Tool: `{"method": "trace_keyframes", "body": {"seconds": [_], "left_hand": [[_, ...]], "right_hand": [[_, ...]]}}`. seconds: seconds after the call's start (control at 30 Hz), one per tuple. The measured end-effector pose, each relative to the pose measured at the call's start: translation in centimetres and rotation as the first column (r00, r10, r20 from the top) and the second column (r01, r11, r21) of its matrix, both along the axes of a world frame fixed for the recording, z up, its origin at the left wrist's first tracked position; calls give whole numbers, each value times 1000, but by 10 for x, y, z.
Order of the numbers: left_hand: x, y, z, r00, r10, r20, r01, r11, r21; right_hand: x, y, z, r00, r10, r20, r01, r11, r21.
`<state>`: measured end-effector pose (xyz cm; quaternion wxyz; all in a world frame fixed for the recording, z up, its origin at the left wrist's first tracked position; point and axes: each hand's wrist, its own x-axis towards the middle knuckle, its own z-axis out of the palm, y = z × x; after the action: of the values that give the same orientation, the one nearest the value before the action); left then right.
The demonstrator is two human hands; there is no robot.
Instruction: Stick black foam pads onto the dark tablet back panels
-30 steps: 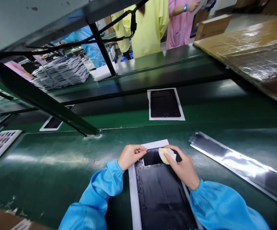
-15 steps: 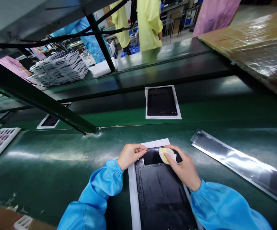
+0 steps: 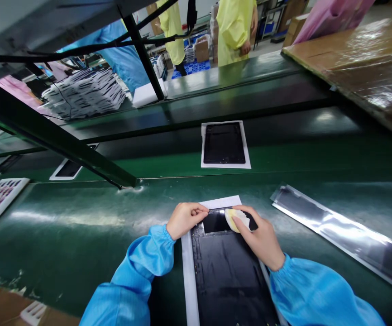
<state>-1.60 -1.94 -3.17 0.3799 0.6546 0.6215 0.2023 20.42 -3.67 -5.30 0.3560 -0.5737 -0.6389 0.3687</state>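
A black tablet-like device lies on a white foam-like sheet in front of me. Across its far end runs a shiny dark strip. My right hand pinches a yellow and white pad, perhaps a folded wipe, and rests it on that strip. At the strip's far left corner, the fingers of my left hand are pressed together; whatever is between them is too small to make out. Blue sleeves cover both arms.
Beyond the bench, another tablet sits on a lower green conveyor. Long film-covered dark strips lie at the right. A tray of small parts stands at the left. A slanting green post and a wrapped board flank the far side.
The tablet on the conveyor has shifted slightly left. A co-worker in yellow appears farther right in the background. Both my hands and the pad stay almost where they were.
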Motion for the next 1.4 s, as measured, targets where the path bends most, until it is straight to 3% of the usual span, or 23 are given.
{"method": "trace_keyframes", "body": {"seconds": [0.27, 0.63, 1.07, 1.17, 1.27, 1.4], "left_hand": [[0, 0, 0, 1000, -1, -14, 1, 1000, -2], [3, -3, 8, 984, -56, -169, 62, 998, 29], [4, -8, 7, 945, -88, -316, 111, 992, 57], [7, -10, 10, 906, -115, -408, 156, 985, 68], [11, -14, 12, 817, -154, -556, 262, 958, 120], [13, -20, 11, 707, -94, -701, 360, 901, 242]], "right_hand": [[0, 0, -1, 998, 22, 66, -26, 997, 66], [-2, 0, -1, 994, 29, 106, -41, 994, 105], [-1, 0, -1, 993, 35, 115, -47, 994, 102], [-1, 0, -2, 993, 37, 112, -47, 995, 83], [0, 1, -4, 994, 33, 102, -42, 996, 81], [0, 0, -8, 996, 57, 69, -63, 994, 94]]}}
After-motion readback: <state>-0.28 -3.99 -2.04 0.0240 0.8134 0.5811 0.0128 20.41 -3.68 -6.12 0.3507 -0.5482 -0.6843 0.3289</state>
